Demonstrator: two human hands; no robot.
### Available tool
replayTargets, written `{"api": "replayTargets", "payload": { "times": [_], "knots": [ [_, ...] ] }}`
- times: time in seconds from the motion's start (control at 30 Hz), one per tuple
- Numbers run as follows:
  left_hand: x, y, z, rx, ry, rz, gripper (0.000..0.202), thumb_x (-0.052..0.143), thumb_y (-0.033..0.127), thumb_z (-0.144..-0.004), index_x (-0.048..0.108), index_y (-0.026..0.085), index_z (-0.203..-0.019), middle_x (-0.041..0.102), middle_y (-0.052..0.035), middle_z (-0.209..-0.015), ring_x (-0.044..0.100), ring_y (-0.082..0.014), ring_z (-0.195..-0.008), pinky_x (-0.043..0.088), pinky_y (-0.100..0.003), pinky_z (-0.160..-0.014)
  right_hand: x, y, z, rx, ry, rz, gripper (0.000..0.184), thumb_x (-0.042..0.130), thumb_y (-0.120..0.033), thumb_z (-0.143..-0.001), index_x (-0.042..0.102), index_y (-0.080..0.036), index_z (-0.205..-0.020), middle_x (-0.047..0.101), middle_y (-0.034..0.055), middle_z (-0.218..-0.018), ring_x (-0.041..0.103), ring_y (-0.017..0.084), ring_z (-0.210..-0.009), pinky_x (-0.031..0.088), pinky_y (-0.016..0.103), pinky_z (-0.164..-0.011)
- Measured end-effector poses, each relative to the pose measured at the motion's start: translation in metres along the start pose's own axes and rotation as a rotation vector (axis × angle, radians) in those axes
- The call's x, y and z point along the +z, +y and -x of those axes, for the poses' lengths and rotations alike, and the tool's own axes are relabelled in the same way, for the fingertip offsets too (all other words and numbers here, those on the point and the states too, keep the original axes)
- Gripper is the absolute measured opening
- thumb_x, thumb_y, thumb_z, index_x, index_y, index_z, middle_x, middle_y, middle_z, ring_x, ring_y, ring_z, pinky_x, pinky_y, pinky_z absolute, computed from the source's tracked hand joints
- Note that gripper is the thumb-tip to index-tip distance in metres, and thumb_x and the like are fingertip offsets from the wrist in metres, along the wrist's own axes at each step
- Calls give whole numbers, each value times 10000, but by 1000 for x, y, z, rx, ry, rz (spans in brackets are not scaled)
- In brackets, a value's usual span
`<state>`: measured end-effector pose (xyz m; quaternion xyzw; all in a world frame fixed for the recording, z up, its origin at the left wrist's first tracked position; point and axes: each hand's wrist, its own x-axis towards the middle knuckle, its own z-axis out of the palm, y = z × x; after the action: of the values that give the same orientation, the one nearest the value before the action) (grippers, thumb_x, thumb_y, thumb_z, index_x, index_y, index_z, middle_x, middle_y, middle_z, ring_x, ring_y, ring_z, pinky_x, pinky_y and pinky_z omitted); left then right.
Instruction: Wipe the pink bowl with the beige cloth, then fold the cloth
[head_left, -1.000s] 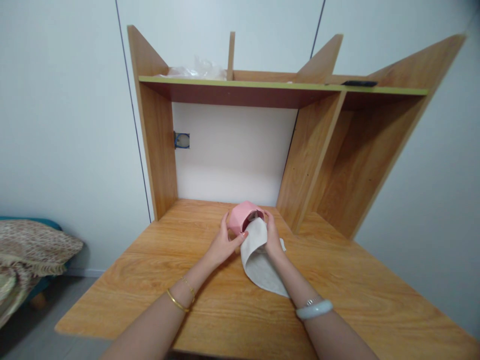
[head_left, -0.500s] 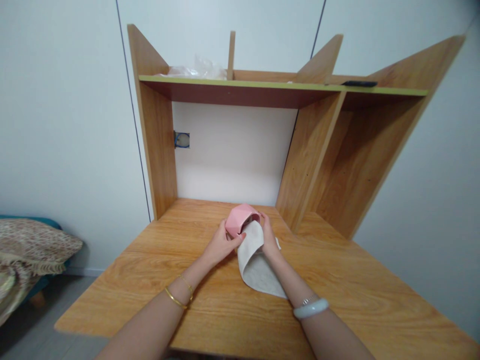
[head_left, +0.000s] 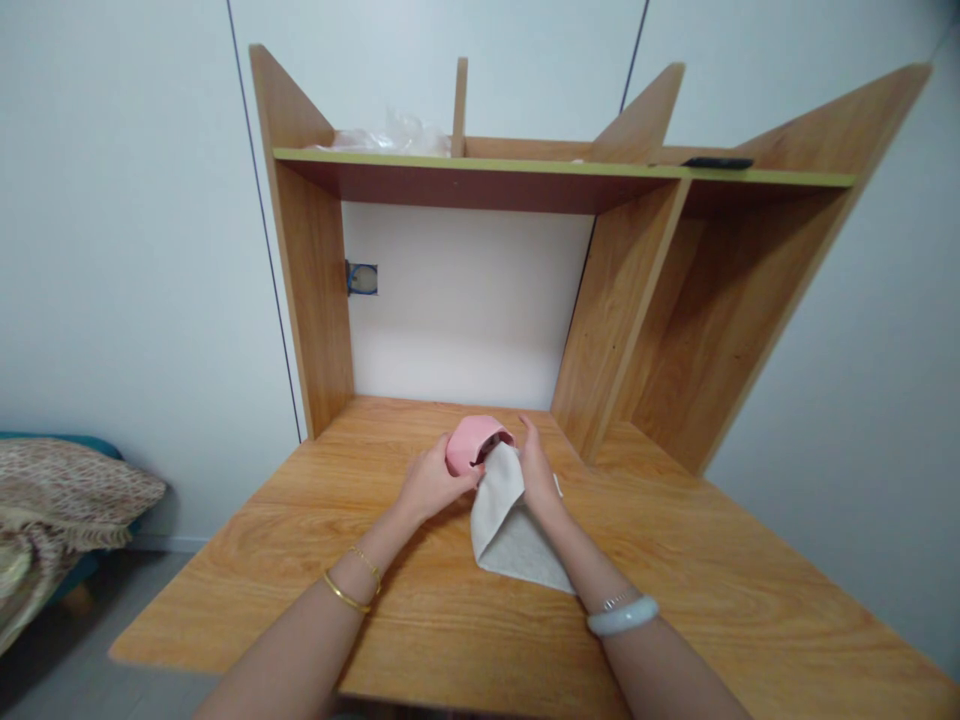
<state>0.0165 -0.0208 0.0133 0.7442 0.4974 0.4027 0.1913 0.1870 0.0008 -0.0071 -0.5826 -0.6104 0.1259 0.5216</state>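
A pink faceted hollow vessel (head_left: pixel 471 441), like a small pot, is tilted with its dark opening facing right and toward me. My left hand (head_left: pixel 437 484) grips it from the left, thumb near the rim. My right hand (head_left: pixel 538 474) is closed on a pale grey cloth (head_left: pixel 501 490) just right of the opening, with one finger raised. The cloth's upper end meets the opening; its lower part drapes onto the wooden desk (head_left: pixel 420 640). The right fingertips are partly hidden behind the cloth.
A wooden shelf unit (head_left: pixel 480 172) stands at the back of the desk. On it lie clear plastic bags (head_left: pixel 394 138) and a flat black object (head_left: pixel 718 162). An open socket box (head_left: pixel 363 279) shows on the back wall. A patterned blanket (head_left: pixel 67 490) covers blue furniture at left.
The pink vessel has turned and shifted slightly left and down in my left hand. My right hand has moved a little away from its rim, one finger lifted. The cloth's fold has changed shape.
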Motion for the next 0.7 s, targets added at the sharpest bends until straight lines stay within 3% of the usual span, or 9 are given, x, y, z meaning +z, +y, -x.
{"api": "replayTargets", "payload": {
  "times": [0.17, 0.33, 0.57, 0.7],
  "knots": [
    [-7, 6, 2, -36, -11, -182, 508, 578, 430, -694, 549, 159, -1123, 661, -105, -966, 606, -251, -858, 445, -318, -727, -5, -13, 6, -21, -26, 129, 725, 509, -283, -680, 251, -154, -1344, 536, -20, -565, 509, 162, -515, 375, 255, -533],
    [-14, 10, 1, -25, -31, -243, 489, 554, 440, -704, 560, 165, -1108, 665, -108, -961, 605, -269, -880, 439, -331, -738, -5, -14, 6, -67, -71, 115, 705, 508, -270, -693, 247, -176, -1340, 539, -23, -573, 518, 161, -536, 366, 245, -535],
    [-12, 3, 0, -36, -58, -105, 501, 571, 429, -714, 555, 160, -1136, 648, -110, -1015, 584, -271, -933, 431, -342, -809, -8, -13, 6, -68, -124, 27, 671, 536, -289, -697, 299, -180, -1315, 545, -32, -584, 528, 158, -550, 384, 252, -563],
    [-5, -7, -3, -9, -17, 186, 589, 564, 471, -736, 466, 184, -1241, 583, -105, -1157, 530, -261, -1052, 394, -358, -901, -7, -11, 5, -46, -34, -39, 676, 536, -294, -693, 299, -189, -1317, 607, 5, -699, 571, 186, -678, 418, 293, -662]
  ]
}}
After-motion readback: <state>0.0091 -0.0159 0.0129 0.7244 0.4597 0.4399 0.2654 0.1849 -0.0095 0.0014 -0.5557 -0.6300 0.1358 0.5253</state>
